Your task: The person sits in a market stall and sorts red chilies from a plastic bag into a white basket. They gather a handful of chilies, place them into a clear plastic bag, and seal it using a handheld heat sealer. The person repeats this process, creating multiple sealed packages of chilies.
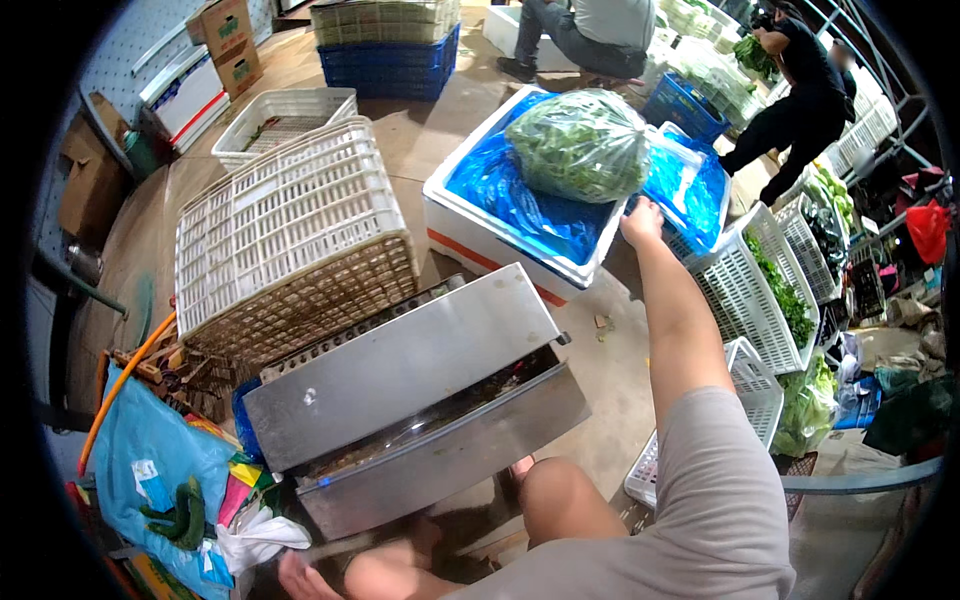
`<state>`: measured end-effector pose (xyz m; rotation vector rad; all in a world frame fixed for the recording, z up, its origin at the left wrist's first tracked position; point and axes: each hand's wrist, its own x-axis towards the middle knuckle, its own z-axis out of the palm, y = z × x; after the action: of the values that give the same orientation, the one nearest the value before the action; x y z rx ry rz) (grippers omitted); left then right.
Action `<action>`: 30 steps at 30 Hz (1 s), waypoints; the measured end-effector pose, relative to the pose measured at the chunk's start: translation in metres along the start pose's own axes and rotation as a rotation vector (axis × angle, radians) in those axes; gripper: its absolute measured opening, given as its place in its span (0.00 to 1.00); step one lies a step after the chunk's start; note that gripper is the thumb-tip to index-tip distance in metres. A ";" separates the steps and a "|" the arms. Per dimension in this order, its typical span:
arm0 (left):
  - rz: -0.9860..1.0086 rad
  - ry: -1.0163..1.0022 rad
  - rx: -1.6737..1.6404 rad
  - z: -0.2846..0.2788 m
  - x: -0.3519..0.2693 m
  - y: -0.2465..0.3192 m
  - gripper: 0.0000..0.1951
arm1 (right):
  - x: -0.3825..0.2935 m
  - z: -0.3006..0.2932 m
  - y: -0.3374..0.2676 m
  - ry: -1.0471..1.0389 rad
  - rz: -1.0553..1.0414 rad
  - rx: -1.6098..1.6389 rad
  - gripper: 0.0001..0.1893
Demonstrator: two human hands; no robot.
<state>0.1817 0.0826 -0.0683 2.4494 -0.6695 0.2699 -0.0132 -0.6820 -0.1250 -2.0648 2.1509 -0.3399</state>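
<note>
My right hand (643,220) reaches out to the right edge of a white foam box (501,260); the fingertips are partly hidden, so its grip is unclear. On the blue plastic liner (487,180) of that box lies a clear plastic bag of leafy greens (581,146), its gathered neck pointing right. At the lower left, my left hand (304,577) is blurred beside my knee, near a crumpled white plastic bag (262,536). Between me and the crates stands a long stainless-steel container (450,450), its flat metal lid (405,367) tilted away from the near wall. Dark contents show through the gap.
An upturned white plastic crate (292,217) stands beyond the container. Cucumbers (184,514) rest on a blue plastic bag (142,427). To the right are crates of greens (780,289) and a curved metal rail (862,478). Farther off are a seated person (592,37) and a standing person (799,97).
</note>
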 end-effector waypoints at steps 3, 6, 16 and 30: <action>0.219 0.197 -0.097 0.030 -0.061 -0.044 0.20 | 0.025 -0.019 0.017 0.217 -0.090 0.023 0.43; -0.392 0.146 -0.336 0.018 -0.054 0.006 0.21 | 0.072 -0.050 0.005 0.446 -0.256 0.010 0.41; -0.535 0.081 -0.266 0.008 -0.056 -0.003 0.17 | 0.185 -0.021 0.034 -0.020 -0.043 -0.008 0.25; -0.488 0.019 -0.508 0.009 -0.086 -0.017 0.20 | 0.049 -0.266 0.054 -0.071 -0.297 1.618 0.15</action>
<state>0.1178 0.1244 -0.1120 2.0287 -0.0922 -0.0675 -0.1359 -0.7115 0.1207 -1.2165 0.7378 -1.3717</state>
